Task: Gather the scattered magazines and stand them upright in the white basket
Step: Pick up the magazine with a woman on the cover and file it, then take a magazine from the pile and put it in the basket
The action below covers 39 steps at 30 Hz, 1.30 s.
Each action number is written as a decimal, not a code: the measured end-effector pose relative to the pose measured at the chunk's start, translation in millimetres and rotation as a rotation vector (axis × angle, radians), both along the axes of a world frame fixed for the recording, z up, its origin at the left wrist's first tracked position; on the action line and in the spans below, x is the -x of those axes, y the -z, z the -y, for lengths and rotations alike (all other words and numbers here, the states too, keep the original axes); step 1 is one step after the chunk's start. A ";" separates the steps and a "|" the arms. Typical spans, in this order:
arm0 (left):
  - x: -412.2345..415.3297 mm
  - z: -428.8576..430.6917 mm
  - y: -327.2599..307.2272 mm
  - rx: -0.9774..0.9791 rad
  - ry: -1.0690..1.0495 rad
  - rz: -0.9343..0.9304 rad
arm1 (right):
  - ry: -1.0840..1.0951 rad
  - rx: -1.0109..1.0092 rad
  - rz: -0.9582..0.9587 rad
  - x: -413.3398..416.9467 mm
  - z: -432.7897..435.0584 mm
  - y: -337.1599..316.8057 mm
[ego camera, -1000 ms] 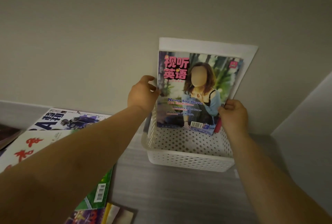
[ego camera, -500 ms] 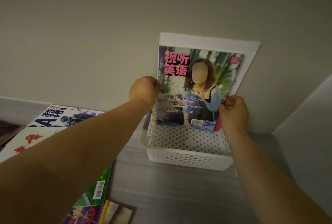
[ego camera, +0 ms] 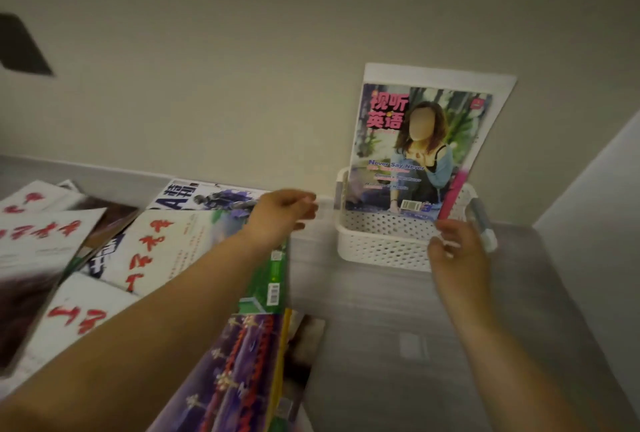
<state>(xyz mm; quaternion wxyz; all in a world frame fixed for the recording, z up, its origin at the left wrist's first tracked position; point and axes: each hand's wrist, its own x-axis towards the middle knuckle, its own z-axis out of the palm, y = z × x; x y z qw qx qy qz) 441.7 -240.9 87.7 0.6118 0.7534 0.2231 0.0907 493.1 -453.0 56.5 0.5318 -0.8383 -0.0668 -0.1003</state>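
magazine [ego camera: 408, 168] stands upright in white basket [ego camera: 381, 251], long axis vertical; left hand [ego camera: 280, 217] and right hand [ego camera: 457, 253] loose, empty.

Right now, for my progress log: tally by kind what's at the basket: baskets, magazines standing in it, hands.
White basket: 1
Magazines standing in it: 3 visible (colour cover, white one behind, pink-edged one)
Hands: 2 (left hand, right hand, both empty)
Total: 6
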 end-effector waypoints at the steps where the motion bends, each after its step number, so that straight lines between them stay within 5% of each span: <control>1: 29.0 -7.6 5.8 -0.006 -0.009 -0.033 | -0.057 0.023 -0.048 23.0 -9.0 9.6; 8: 208.4 -65.5 60.3 -0.320 -0.202 -0.343 | -0.489 0.442 -0.162 163.4 -72.4 75.2; 13: 275.0 -79.3 99.7 -0.702 -0.007 -0.523 | -0.555 0.940 0.004 205.7 -81.4 78.0; 22: 292.5 -90.2 105.0 -0.907 0.155 -0.640 | -0.555 0.997 -0.103 204.5 -86.9 97.6; 26: 283.2 -88.7 94.7 -0.810 0.153 -0.677 | -0.529 0.989 -0.142 208.0 -87.5 93.4; 31: 288.3 -99.6 77.2 -0.633 0.082 -0.551 | -0.502 0.895 -0.237 211.3 -97.4 77.4; 34: 288.9 -89.9 66.0 -0.549 0.048 -0.334 | -0.358 0.495 -0.289 223.1 -118.2 59.4; 37: 281.3 -67.9 60.2 -0.565 0.145 -0.155 | -0.410 0.023 -0.576 236.4 -148.2 40.3; 39: 276.6 -53.7 63.8 -0.584 0.213 -0.140 | -0.456 -0.111 -0.754 238.5 -160.9 35.8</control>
